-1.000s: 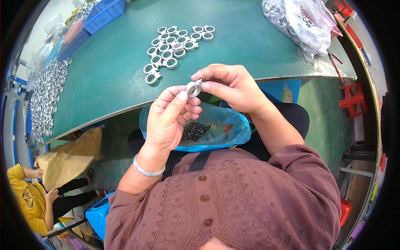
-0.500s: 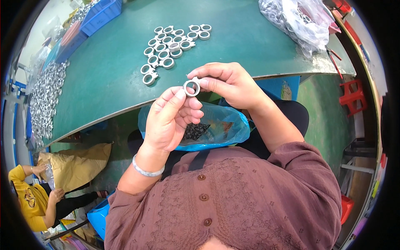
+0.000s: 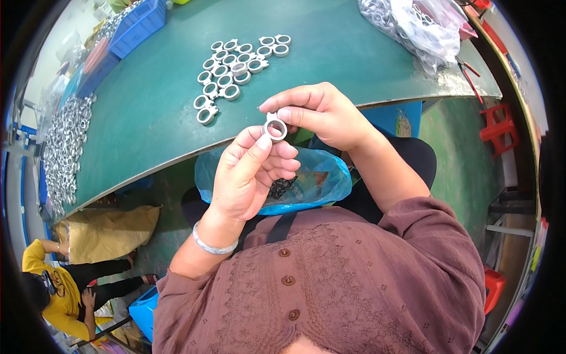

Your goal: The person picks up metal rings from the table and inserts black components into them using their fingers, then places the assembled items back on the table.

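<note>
A small silver metal ring clamp [image 3: 275, 127] is held up between both hands over the near edge of the green table [image 3: 330, 53]. My left hand [image 3: 250, 174] pinches it from below with thumb and forefinger. My right hand [image 3: 321, 112] grips it from the right with its fingertips. Below the hands a blue plastic bag [image 3: 321, 180] with small dark parts lies open in my lap. Several finished silver clamps [image 3: 233, 65] lie in rows on the table beyond the hands.
A large heap of silver clamps [image 3: 59, 147] lies at the table's left end. Blue bins [image 3: 135, 23] stand at the far left, a clear plastic bag of parts [image 3: 413, 26] at the far right. A person in yellow [image 3: 53, 289] sits low at left. Red stools [image 3: 501, 127] stand on the right.
Both hands have kept hold of the clamp and shifted it slightly; the ring now faces the camera more openly.
</note>
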`<state>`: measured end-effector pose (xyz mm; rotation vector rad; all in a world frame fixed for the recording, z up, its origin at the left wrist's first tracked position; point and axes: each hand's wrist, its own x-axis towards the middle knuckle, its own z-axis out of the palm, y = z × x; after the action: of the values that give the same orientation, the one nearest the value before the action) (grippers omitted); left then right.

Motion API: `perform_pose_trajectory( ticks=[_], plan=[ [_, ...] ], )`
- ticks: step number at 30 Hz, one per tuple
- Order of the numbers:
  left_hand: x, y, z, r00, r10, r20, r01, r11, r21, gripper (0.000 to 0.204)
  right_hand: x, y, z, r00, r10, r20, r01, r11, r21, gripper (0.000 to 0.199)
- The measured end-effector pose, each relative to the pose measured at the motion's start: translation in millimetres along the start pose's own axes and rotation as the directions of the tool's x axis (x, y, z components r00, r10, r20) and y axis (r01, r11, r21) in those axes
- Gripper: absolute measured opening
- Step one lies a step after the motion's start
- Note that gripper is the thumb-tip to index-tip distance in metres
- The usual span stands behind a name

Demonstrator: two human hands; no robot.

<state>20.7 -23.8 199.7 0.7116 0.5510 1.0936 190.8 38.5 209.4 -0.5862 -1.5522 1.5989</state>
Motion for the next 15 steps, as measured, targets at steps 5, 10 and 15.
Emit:
perform_pose_trajectory(
  ticks=[5, 10, 15],
  plan=[
    [0.0, 0.2, 2.7, 1.000, -0.016, 0.023, 0.016, 1.000, -0.007, 0.021, -0.7, -1.6, -2.2, 0.998, 0.068, 0.004, -0.068, 0.997, 0.027, 0.018],
    [-0.7, 0.4, 9.3, 0.998, -0.025, -0.064, 0.025, 1.000, 0.009, 0.021, -1.8, -2.0, -2.4, 0.991, 0.133, 0.005, -0.133, 0.988, 0.077, 0.017],
    [-0.7, 0.8, 3.5, 0.999, -0.045, -0.010, 0.045, 0.998, -0.035, 0.022, -1.3, 0.4, -3.3, 0.989, 0.148, 0.025, -0.150, 0.981, 0.126, 0.016]
  ],
)
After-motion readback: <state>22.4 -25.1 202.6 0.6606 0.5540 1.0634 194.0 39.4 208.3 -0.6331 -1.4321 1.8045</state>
